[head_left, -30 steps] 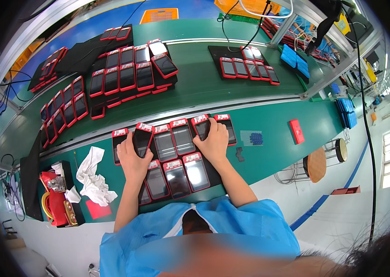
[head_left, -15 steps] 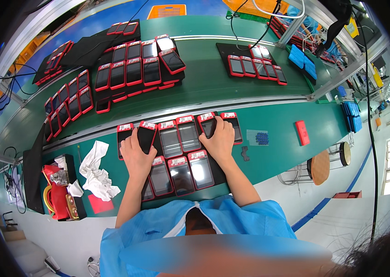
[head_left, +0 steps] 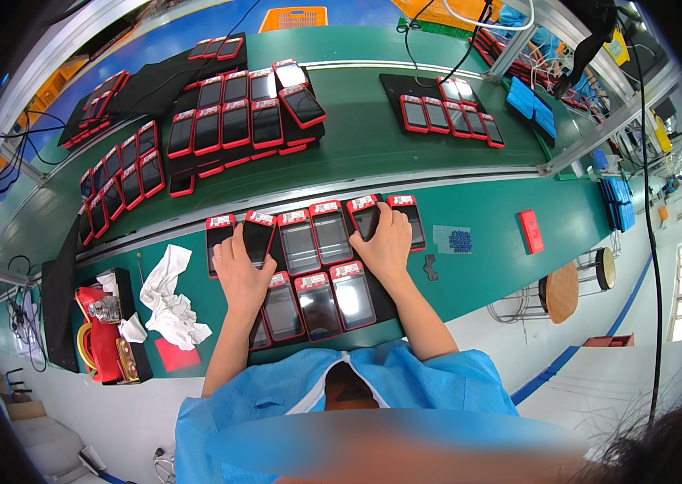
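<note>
Two rows of red-framed handheld devices with dark screens lie on a black mat [head_left: 385, 305] in front of me. My left hand [head_left: 241, 270] grips one tilted red-framed device [head_left: 258, 235] by its sides, thumb at its lower right edge. Under that hand, another device [head_left: 219, 234] is partly covered. My right hand [head_left: 384, 244] has its thumb and fingers closed about a second red-framed device [head_left: 363, 218] in the far row. Just right of it lies one more device [head_left: 408, 219]. Between my hands sit two devices with paler screens [head_left: 299, 242]; the near row [head_left: 318, 306] lies below them.
More devices [head_left: 234, 123] stand in rows on the shelf beyond, with another group [head_left: 447, 118] at right. White crumpled cloth [head_left: 171, 302] and a box with a red item [head_left: 105, 347] are at left. Blue stickers on a sheet [head_left: 459, 240] and a red case [head_left: 530, 231] lie right.
</note>
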A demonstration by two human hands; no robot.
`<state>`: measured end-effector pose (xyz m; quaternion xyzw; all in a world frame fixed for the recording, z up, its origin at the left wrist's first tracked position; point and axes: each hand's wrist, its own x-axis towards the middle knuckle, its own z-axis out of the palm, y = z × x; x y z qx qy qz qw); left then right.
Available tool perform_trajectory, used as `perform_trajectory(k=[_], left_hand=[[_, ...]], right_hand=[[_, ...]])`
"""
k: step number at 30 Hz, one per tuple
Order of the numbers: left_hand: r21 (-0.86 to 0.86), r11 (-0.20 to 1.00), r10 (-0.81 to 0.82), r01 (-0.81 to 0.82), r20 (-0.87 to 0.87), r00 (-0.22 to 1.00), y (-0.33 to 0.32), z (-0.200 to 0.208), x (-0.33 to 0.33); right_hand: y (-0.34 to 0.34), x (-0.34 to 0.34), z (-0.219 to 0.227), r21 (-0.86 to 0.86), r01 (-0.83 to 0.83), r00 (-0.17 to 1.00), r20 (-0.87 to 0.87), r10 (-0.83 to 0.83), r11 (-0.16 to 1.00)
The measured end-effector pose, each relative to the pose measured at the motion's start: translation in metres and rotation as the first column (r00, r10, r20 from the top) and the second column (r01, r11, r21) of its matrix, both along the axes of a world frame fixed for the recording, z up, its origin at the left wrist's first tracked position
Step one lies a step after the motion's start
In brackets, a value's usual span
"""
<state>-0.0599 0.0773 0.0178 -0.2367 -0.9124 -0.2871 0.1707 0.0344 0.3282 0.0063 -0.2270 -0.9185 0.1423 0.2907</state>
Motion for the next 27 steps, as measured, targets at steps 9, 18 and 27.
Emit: perform_trajectory(k=[9,18,27], left_hand=[[-0.005,1.0,-0.011,0.01,-0.026,1.0,0.0012,0.0006,-0.0001],[-0.006,1.0,-0.007,0.007,-0.004,1.0,0.004,0.0026,0.001],[-0.004,1.0,0.002,-0.002,-0.004,1.0,0.0021,-0.0024,-0.0017]], right_hand=[[0.0,0.0005,0.0012,-0.029,0.013,0.999,0.031,-0.012,0.999],[0.0008,0.001,0.0014,-0.036,0.017,0.999,0.036,-0.015,0.999],[0.0013,-0.0007,-0.0018,-0.003,-0.008,1.0,-0.015,0.008,1.0]])
